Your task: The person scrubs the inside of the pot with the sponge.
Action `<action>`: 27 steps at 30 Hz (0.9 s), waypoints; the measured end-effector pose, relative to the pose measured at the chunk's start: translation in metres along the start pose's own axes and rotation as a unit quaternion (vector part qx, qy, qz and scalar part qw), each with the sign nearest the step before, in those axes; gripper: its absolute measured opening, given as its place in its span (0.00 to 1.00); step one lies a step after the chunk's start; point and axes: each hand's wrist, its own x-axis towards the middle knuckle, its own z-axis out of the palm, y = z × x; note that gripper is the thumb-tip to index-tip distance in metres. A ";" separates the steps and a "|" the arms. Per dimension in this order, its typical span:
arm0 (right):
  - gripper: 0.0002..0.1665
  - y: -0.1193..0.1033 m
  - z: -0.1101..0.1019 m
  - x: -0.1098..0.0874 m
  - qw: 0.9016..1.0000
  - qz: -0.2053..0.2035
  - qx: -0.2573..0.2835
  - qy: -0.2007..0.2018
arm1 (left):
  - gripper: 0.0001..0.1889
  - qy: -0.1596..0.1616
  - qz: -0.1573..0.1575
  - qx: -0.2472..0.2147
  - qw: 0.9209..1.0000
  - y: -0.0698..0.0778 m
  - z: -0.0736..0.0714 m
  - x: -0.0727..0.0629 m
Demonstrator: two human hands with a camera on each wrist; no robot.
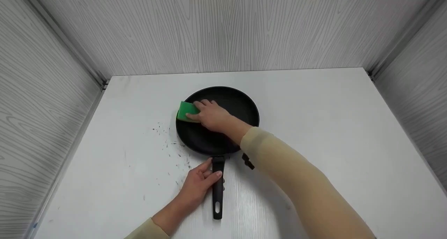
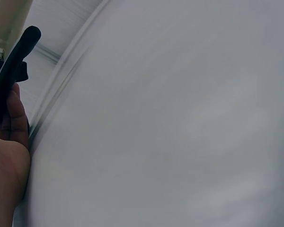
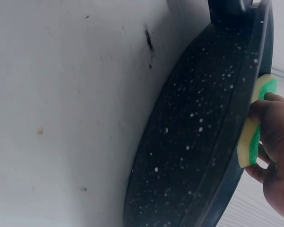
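Observation:
A black frying pan [image 1: 237,106] lies on the white table, its handle [image 1: 218,197] toward the person. My left hand [image 1: 197,183] grips that handle near the pan, thumb on top and fingers at the side and beneath. Inside the pan, my right hand [image 1: 213,116] holds a sponge [image 1: 186,110] against the left inner wall. Green shows on one face of the sponge and pale yellow on the other in the right wrist view, where the pan's speckled outer side [image 3: 189,127] fills the middle. In the left wrist view, the handle [image 2: 12,75] rises beside the left hand [image 2: 12,123].
Small dark specks and smears [image 1: 171,144] mark the white tabletop [image 1: 314,120] left of the pan. Pale wood-grain panels [image 1: 223,29] stand behind the table and along both sides. A black strap piece [image 1: 248,161] shows beneath the right forearm.

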 end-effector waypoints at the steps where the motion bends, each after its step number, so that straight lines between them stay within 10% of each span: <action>1: 0.31 0.000 0.001 0.001 1.000 0.003 -0.007 -0.002 | 0.44 0.000 0.000 -0.004 1.000 0.000 0.000 0.000; 27: 0.30 0.014 0.006 0.011 0.992 0.117 -0.037 -0.030 | 0.44 -0.002 0.002 -0.008 1.000 0.000 -0.001 0.000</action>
